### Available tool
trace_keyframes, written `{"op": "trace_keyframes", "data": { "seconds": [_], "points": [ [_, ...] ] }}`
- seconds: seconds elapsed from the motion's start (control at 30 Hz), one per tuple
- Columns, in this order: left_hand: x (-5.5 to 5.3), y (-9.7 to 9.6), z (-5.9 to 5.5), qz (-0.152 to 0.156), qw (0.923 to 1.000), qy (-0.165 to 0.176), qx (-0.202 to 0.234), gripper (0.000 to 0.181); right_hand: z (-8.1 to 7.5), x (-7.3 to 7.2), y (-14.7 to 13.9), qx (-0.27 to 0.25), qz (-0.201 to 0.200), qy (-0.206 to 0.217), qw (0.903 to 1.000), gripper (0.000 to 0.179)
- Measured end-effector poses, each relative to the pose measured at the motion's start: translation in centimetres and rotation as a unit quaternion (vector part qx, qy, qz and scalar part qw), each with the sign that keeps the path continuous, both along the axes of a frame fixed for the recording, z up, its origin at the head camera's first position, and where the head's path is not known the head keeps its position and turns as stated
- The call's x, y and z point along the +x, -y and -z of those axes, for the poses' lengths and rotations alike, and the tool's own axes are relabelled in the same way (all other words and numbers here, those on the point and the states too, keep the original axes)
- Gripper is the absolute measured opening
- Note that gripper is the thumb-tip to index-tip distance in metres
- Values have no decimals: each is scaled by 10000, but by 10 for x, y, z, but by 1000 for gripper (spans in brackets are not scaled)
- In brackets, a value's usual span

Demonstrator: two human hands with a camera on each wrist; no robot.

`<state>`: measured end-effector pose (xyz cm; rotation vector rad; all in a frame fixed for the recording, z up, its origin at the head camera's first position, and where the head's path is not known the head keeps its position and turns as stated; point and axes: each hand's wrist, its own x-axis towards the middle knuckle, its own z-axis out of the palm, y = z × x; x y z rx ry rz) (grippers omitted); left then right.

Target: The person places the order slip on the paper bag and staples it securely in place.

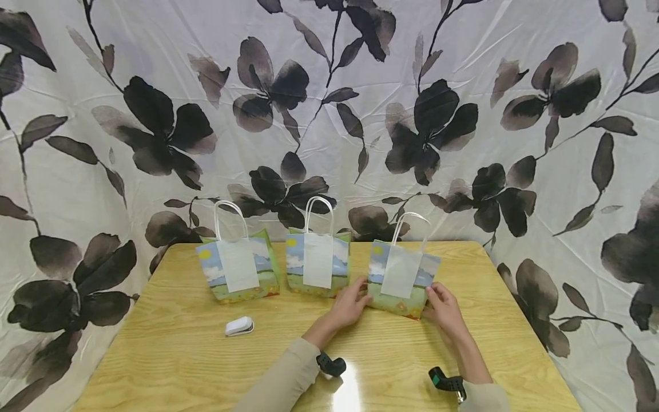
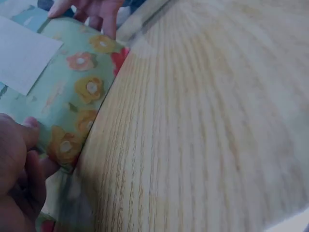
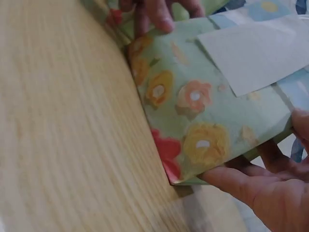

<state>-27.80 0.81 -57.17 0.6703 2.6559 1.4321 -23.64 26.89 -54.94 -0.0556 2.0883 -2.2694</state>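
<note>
A paper gift bag (image 1: 393, 300) with a sky-and-flower print stands upright at the right of a row on the table. A blank white paper (image 1: 400, 272) covers part of its front, and white handles rise from its top. My left hand (image 1: 350, 303) holds its lower left side, the thumb against the front. On the opposite side my right hand (image 1: 444, 306) grips the edge, thumb in front and fingers round the side. Both wrist views show the bag's flowered lower front (image 2: 72, 87) between the two hands; the fingers behind it are partly hidden.
Two matching bags stand to the left, a middle bag (image 1: 296, 280) close to my left hand and a left bag (image 1: 218, 289). A small white stapler-like object (image 1: 239, 326) lies in front of them on the wooden table (image 1: 175, 355). Behind hangs a floral cloth (image 1: 355, 166).
</note>
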Motion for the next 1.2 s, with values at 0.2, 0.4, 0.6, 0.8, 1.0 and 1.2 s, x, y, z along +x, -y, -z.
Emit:
{"op": "trace_keyframes", "data": {
  "seconds": [0.2, 0.4, 0.6, 0.8, 1.0, 1.2],
  "points": [
    [-5, -3, 1, -339, 9987, -138, -347, 41, 6, -5, 4, 248, 355, -140, 9990, 33],
    [4, -10, 6, -130, 9990, 402, 120, 55, 11, -5, 8, 1442, 937, -425, 9842, 25],
    [26, -1, 8, -243, 9981, 561, 96, 69, 16, -3, 6, 1784, 824, -247, 9802, 39],
    [55, 33, 0, -14, 9981, 550, -287, 53, 14, 4, -5, 1985, 806, -90, 9767, 51],
    [73, 86, -2, 391, 9960, 736, -312, 36, -1, 9, -21, 2786, 784, -494, 9559, 46],
    [91, 141, -11, 405, 9945, 937, -228, 31, -20, 10, -34, 3930, 776, -1413, 9053, 40]
  ]
}}
